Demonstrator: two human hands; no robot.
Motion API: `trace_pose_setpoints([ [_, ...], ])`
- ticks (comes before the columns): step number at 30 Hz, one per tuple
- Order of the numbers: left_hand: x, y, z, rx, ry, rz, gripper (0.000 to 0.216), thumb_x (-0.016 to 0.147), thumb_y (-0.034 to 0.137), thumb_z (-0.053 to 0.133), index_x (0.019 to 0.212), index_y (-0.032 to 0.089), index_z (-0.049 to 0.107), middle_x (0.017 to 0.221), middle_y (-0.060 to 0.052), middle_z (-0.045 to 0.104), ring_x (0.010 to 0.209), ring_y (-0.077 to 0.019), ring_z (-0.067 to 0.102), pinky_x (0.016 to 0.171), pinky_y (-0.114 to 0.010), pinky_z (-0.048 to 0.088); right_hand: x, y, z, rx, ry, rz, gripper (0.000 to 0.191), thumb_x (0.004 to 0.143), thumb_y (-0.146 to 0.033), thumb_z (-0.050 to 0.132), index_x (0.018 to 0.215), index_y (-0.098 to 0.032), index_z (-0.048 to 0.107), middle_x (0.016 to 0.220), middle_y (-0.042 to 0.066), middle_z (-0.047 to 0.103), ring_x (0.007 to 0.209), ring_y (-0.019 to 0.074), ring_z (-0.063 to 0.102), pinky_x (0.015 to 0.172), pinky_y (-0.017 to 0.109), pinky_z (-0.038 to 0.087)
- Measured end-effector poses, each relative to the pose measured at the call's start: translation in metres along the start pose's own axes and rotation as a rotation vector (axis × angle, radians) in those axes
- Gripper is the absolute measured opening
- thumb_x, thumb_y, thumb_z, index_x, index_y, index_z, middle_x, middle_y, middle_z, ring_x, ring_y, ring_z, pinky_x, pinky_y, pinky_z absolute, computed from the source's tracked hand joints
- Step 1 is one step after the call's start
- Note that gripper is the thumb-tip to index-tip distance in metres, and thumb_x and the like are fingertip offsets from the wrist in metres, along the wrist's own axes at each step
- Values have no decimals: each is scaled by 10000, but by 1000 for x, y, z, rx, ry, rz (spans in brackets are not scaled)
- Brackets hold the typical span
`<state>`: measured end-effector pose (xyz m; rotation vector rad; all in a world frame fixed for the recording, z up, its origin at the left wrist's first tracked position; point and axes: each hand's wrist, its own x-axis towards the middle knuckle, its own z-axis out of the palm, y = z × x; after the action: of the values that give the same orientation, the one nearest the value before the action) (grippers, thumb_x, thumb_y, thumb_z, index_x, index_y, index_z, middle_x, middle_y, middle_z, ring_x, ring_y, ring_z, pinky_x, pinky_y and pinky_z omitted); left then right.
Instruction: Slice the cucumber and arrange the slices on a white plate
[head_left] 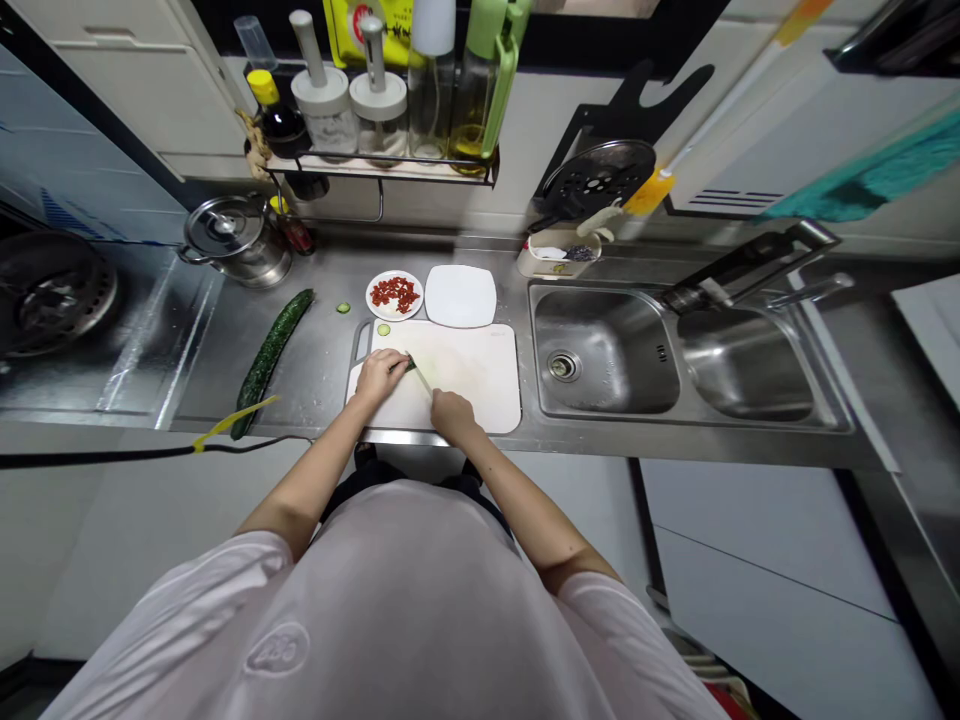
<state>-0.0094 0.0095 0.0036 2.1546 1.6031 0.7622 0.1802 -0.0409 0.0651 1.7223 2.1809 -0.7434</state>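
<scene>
My right hand (454, 416) is closed round the handle of a knife (423, 379), its blade pointing up and left over the white cutting board (484, 375). My left hand (381, 374) presses down on a dark green piece of cucumber (409, 362) at the blade's tip; most of that piece is hidden under the fingers. Near the board's upper left corner lies a cucumber slice (384, 329). A small cucumber end (343, 308) rests on the steel counter. Farther left is a long whole cucumber (271, 362).
Behind the board stand a plate of chopped red pieces (385, 308) and a white square plate (461, 296). A double sink (607, 350) is at the right. At the left are a lidded pot (236, 240) and a stove burner (56, 290). A condiment shelf (382, 170) hangs above.
</scene>
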Motion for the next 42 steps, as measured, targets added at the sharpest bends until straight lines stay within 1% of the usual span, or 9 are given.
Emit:
trace_pose_setpoints([
  [6, 1, 1, -1, -2, -3, -7, 225, 911, 312, 509, 969, 228, 709, 993, -54, 695, 959, -202, 600, 911, -372, 442, 5, -2, 2, 2, 9, 1, 259, 924, -113, 362, 1092, -145, 557, 1020, 129, 674, 964, 221, 652, 795, 305, 482],
  [12, 0, 1, 0, -2, 0, -13, 220, 902, 315, 518, 966, 230, 711, 970, -59, 693, 953, -203, 602, 901, -370, 448, 8, -4, 5, -12, 67, -7, 247, 933, -118, 346, 1072, -141, 549, 1001, 123, 679, 953, 218, 657, 788, 300, 487],
  [20, 0, 2, -1, 8, 0, -20, 222, 902, 317, 517, 970, 231, 710, 974, -58, 692, 964, -210, 604, 908, -374, 444, 14, -6, 7, 1, 82, -3, 242, 937, -113, 340, 1072, -140, 538, 1017, 130, 677, 964, 204, 654, 798, 281, 479],
  [23, 0, 3, -3, 2, 4, -17, 226, 907, 321, 512, 967, 233, 712, 982, -58, 693, 965, -209, 604, 907, -373, 443, 9, -3, 9, -2, 54, -3, 241, 931, -105, 344, 1075, -141, 535, 1012, 132, 676, 954, 206, 655, 792, 293, 479],
  [27, 0, 4, -3, -5, 8, -24, 230, 908, 323, 509, 966, 234, 713, 991, -60, 694, 965, -209, 605, 906, -376, 446, -2, 3, 13, -9, 7, 16, 244, 944, -139, 341, 1092, -142, 535, 1009, 144, 672, 951, 223, 655, 780, 317, 482],
  [32, -1, 3, -1, 0, 19, -37, 218, 899, 317, 524, 960, 232, 715, 983, -59, 694, 964, -214, 607, 904, -381, 450, -10, 5, 16, -23, -4, 40, 230, 941, -152, 364, 1087, -146, 542, 995, 143, 674, 950, 232, 657, 767, 314, 484],
  [39, -1, 5, -2, -5, 9, -33, 219, 903, 314, 517, 969, 239, 712, 998, -58, 693, 979, -215, 601, 917, -388, 441, -3, 1, 14, -8, 10, 31, 248, 940, -134, 339, 1091, -146, 536, 998, 147, 673, 944, 231, 659, 774, 321, 485],
  [42, -1, 4, -2, 0, 6, -32, 212, 901, 310, 521, 965, 239, 711, 988, -57, 693, 972, -213, 600, 911, -384, 441, 4, -1, 13, -1, 43, 15, 251, 935, -121, 331, 1088, -143, 529, 994, 142, 675, 941, 222, 659, 774, 313, 486],
])
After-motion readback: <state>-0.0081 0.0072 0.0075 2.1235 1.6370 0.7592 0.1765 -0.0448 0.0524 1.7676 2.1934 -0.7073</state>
